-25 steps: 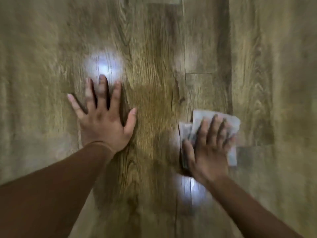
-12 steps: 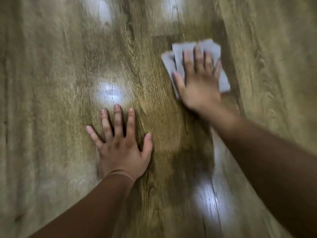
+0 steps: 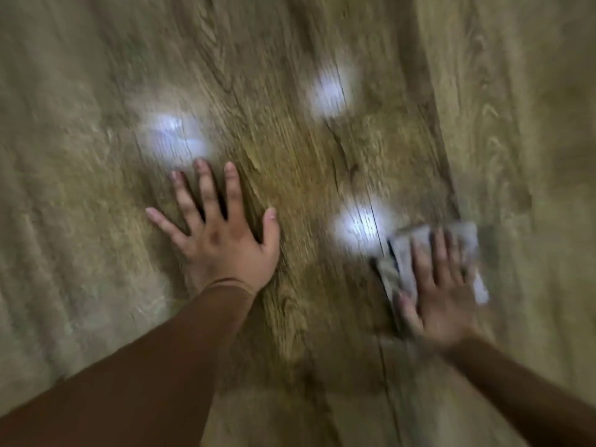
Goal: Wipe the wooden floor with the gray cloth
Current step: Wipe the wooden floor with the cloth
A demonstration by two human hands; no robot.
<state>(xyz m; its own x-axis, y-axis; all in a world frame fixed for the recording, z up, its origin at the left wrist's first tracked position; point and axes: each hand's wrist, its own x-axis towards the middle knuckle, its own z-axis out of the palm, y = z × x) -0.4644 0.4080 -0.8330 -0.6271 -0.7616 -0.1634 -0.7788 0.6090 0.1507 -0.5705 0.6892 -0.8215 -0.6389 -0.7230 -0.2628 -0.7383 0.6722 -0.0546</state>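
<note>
The folded gray cloth [image 3: 403,262] lies flat on the wooden floor [image 3: 306,175] at the right of the head view. My right hand [image 3: 438,291] presses down on it with straight, spread fingers and covers most of it. The cloth and that hand are blurred by motion. My left hand [image 3: 222,227] rests flat on the bare floor to the left of the cloth, fingers spread, apart from it by about a hand's width.
Brown wood-grain planks fill the whole view, with seams running away from me. Three bright light reflections [image 3: 174,140] shine on the floor, one just left of the cloth.
My right hand has pulled the cloth back toward me, from the far stretch of floor to beside my left hand. The left hand has stayed planted.
</note>
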